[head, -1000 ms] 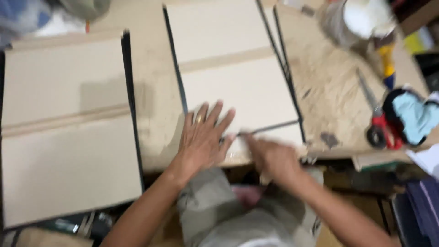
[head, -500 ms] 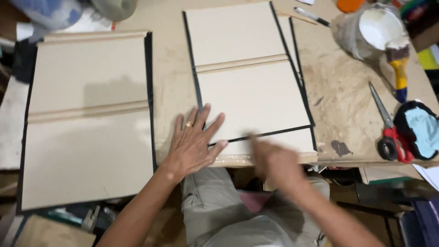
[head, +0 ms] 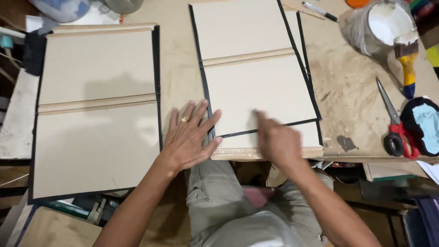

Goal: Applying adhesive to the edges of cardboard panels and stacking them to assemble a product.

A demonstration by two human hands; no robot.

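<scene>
The left hand point(head: 190, 137) lies flat, fingers spread, its grip open and holding nothing, palm pressing the near left corner of the board cover point(head: 256, 91) down onto the table point(head: 352, 91). That spread palm pins the cover so it cannot slide. The right hand point(head: 276, 142) sits on the cover's near edge, just beside the black strip point(head: 270, 129) that crosses it; this hand is blurred, so I cannot tell whether its grip pinches anything or merely rubs the surface. The cover lies flat at the table's front edge, two pale boards with a narrow spine strip between, black lining showing around them. A second, similar cover point(head: 96, 114) rests well apart to the left. To the right, within reach, lie red-handled scissors point(head: 394, 128), a glue brush point(head: 406, 59) and a tub of white paste point(head: 384, 23).
</scene>
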